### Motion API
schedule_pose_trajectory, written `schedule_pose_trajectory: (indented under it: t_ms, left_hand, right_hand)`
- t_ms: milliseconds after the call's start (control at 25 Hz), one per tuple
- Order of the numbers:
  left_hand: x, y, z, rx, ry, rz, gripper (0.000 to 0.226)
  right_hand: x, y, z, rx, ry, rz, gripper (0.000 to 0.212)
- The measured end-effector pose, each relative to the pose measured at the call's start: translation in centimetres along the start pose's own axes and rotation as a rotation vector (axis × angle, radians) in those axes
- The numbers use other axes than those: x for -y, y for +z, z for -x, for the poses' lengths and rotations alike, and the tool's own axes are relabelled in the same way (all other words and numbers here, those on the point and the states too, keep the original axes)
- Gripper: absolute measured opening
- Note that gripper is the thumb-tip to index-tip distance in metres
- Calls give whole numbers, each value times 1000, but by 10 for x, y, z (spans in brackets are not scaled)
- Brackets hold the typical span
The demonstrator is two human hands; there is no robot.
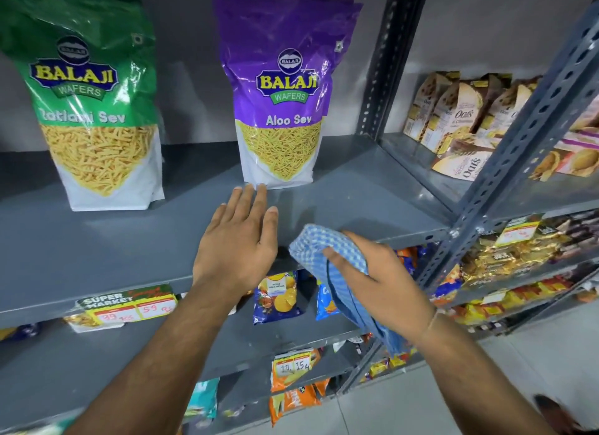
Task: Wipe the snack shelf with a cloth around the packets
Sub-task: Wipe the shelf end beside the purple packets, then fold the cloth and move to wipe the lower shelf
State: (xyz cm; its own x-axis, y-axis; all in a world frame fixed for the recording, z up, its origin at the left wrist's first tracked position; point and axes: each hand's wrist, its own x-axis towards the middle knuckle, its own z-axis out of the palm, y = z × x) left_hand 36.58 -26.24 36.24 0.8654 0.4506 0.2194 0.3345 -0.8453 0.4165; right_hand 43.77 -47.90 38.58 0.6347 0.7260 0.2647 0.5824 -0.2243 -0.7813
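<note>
1. Two packets stand upright on the grey metal shelf [97,246]: a green Ratlami Sev packet [94,110] at the left and a purple Aloo Sev packet [278,94] near the middle, well apart from each other.
2. The left hand [236,240] lies over the front part of the shelf, palm down, fingers extended and close together. It holds nothing. The fingertips [259,190] sit just beside the bottom edge of the purple Aloo Sev packet; contact cannot be confirmed.
3. The right hand [379,279] is closed around a blue-and-white checked cloth [324,250]. The bunched part of the cloth sits at the front edge of the shelf, to the right of the left hand. A loose tail hangs down below the hand, in front of the lower shelves.
4. Whether the cloth presses on the shelf surface or is just above it cannot be determined.
5. A price label [126,305] marked "SUPER MARKET" is fixed to the front lip of the shelf, below and left of the left forearm.
6. Small snack bags [278,298] stand on the shelf below, between the two forearms.
7. Oats boxes [453,117] occupy the adjacent shelving unit to the right, beyond a perforated upright post [518,149].
</note>
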Motion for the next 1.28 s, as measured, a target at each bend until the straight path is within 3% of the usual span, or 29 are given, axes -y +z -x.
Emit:
schedule_pose_trajectory:
  t_ms: [200, 360, 440, 480, 600, 720, 800, 920, 1000, 1040, 1280]
  left_hand:
    - [8, -24, 41, -307, 281, 208, 58]
    - [76, -8, 134, -367, 340, 29, 55]
    - [129, 6, 181, -294, 284, -84, 52]
    - [160, 12, 197, -247, 226, -118, 50]
    - [258, 25, 229, -116, 1, -138, 45]
    - [372, 37, 247, -46, -261, -128, 51]
    - [434, 43, 248, 21, -345, -114, 62]
    - [494, 51, 250, 118, -364, -92, 70]
    - [509, 56, 255, 171, -383, -60, 75]
    - [516, 60, 258, 195, -380, -45, 79]
    - [516, 76, 258, 284, -395, -34, 87]
  right_hand:
    - [6, 49, 6, 232, 157, -424, 19]
    - [-46, 144, 31, 424, 753, -892, 34]
    - [-56, 195, 47, 475, 998, -907, 41]
    - [-59, 218, 52, 498, 1024, -860, 38]
    - [-34, 285, 50, 366, 932, -599, 14]
    - [-4, 371, 19, 195, 639, -250, 15]
    - [1, 435, -6, 159, 444, 9, 8]
    - [-31, 529, -24, 261, 107, 312, 42]
    - [-41, 575, -13, 482, 100, 576, 72]
    - [-41, 590, -5, 488, 119, 682, 80]
    - [-35, 593, -2, 528, 222, 755, 77]
